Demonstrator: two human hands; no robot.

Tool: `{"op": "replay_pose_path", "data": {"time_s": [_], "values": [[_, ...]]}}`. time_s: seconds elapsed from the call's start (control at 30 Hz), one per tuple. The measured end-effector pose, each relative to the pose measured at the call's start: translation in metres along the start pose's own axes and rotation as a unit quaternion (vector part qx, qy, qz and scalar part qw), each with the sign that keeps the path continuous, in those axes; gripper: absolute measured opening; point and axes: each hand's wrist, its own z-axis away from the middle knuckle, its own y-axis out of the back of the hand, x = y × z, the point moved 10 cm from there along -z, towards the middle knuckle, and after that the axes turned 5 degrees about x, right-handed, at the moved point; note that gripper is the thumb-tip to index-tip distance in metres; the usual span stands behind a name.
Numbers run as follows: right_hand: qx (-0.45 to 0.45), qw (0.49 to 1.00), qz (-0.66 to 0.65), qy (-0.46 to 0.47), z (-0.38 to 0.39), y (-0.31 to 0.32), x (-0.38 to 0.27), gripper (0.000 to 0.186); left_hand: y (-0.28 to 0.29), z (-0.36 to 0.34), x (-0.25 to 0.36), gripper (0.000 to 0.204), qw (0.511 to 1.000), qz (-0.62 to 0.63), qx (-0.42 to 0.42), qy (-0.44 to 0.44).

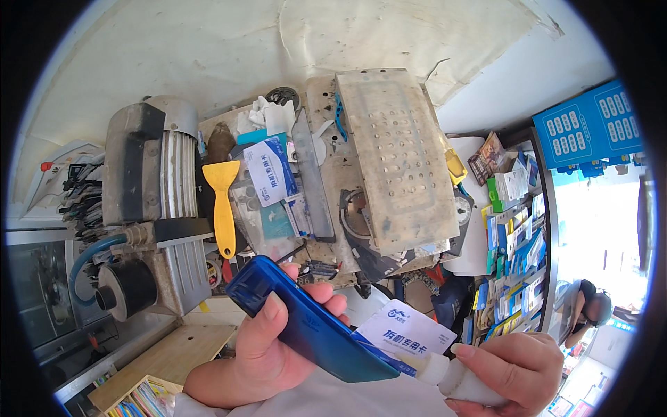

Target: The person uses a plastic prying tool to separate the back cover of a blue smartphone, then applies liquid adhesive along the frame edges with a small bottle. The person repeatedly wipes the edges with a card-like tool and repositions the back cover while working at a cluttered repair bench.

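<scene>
My left hand (274,345) grips a blue phone (316,333) by its sides, back face up and tilted down to the right. A white-and-blue plastic card (403,330) sits at the phone's lower right edge, apparently in the seam; how deep it goes I cannot tell. My right hand (514,365) is closed on a small white bottle (472,386), whose tip reaches the card beside the phone's edge, partly over the card's lower part.
A metal pump (149,174) stands left. Behind my hands lie a yellow scraper (221,194), more cards (267,167) and a perforated metal plate (392,153). At right are racks of small packets (517,257); a wooden surface (160,351) is at lower left.
</scene>
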Motion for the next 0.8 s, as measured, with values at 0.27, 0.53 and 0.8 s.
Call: {"op": "replay_pose_path", "data": {"time_s": [0.27,0.53,0.8], "values": [[0.002,1.0,0.006,0.004,-0.0003,0.0017,-0.0025,0.048,0.0054,0.0021,0.0005,0.046,1.0,-0.009,0.02,0.001],[-0.007,1.0,0.016,0.011,0.0007,0.0029,-0.0048,0.047,0.0018,0.0013,0.0051,0.043,0.999,-0.045,0.02,-0.017],[-0.002,1.0,0.013,0.021,0.0017,0.0077,-0.0068,0.047,-0.0024,0.0018,0.0072,0.04,0.994,-0.102,0.016,-0.036]]}}
